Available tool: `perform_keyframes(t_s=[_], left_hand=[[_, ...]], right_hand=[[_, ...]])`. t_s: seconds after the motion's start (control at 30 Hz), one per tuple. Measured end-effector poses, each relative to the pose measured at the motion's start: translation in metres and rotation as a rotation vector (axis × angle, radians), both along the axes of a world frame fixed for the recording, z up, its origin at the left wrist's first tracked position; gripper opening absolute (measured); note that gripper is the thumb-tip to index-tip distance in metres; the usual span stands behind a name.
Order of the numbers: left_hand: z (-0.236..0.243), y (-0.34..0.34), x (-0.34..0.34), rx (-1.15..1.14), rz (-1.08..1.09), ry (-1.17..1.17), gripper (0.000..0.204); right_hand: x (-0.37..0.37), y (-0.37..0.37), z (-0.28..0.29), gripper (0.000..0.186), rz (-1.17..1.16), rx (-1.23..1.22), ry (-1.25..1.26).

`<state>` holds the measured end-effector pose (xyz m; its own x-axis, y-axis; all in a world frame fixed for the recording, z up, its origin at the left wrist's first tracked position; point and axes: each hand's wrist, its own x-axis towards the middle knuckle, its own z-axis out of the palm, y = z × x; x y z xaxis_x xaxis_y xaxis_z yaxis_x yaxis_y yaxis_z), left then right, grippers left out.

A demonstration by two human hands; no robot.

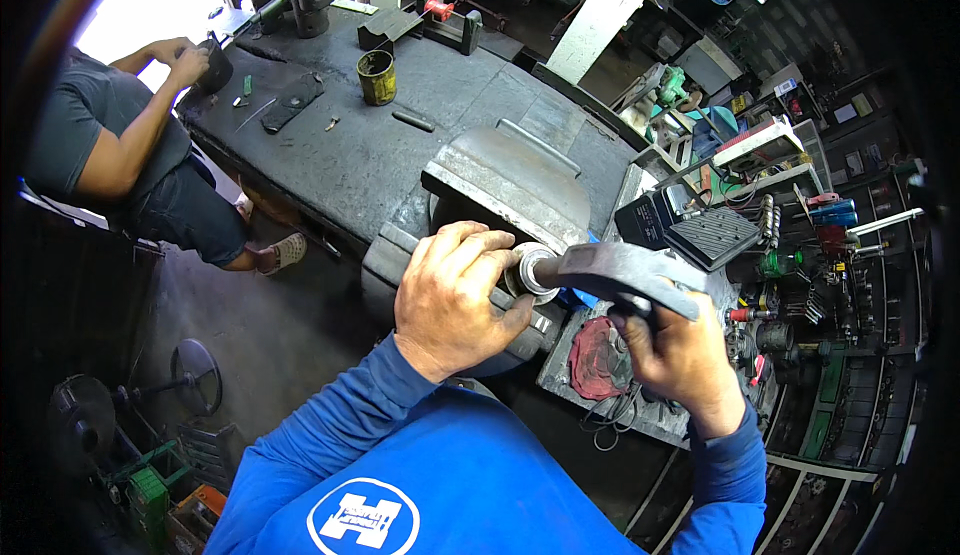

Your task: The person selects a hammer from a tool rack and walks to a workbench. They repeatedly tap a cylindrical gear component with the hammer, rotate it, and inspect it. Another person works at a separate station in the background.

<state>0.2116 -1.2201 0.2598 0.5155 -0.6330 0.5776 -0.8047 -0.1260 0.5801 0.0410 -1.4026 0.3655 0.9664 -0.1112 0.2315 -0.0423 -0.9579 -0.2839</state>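
Note:
My right hand (690, 350) is closed around the handle of a claw hammer (620, 267). The hammer's striking end lies over a round metal ring-shaped part (528, 255); I cannot tell whether they touch. My left hand (455, 300) rests at the bench vise, its thumb and fingers curled against that part's left side. The part sits between the vise's far jaw (500, 200) and near jaw (385, 270). My left palm and the hammer head hide some of the part and the gap below it.
A dark workbench (300, 160) extends behind the vise, bearing a yellow-rimmed can (377, 77) and a short metal rod (413, 121). At far left a co-worker (110, 145) handles a dark cylinder. A red cloth (597, 360) lies on the right-hand side table.

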Motion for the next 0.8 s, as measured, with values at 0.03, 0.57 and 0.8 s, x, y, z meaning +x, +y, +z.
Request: perform_keyframes(t_s=[0.03,0.57,0.8], left_hand=[[0.0,0.0,0.0,-0.001,0.004,0.0,0.039],[-0.003,-0.004,-0.005,-0.017,0.028,-0.093,0.036],[-0.003,-0.001,-0.008,-0.016,0.053,-0.107,0.035]], right_hand=[[-0.005,0.0,0.0,0.023,-0.052,-0.031,0.168],[0.021,-0.023,0.0,0.031,-0.19,-0.16,0.203],[0.017,-0.016,0.005,0.027,-0.148,-0.077,0.215]])
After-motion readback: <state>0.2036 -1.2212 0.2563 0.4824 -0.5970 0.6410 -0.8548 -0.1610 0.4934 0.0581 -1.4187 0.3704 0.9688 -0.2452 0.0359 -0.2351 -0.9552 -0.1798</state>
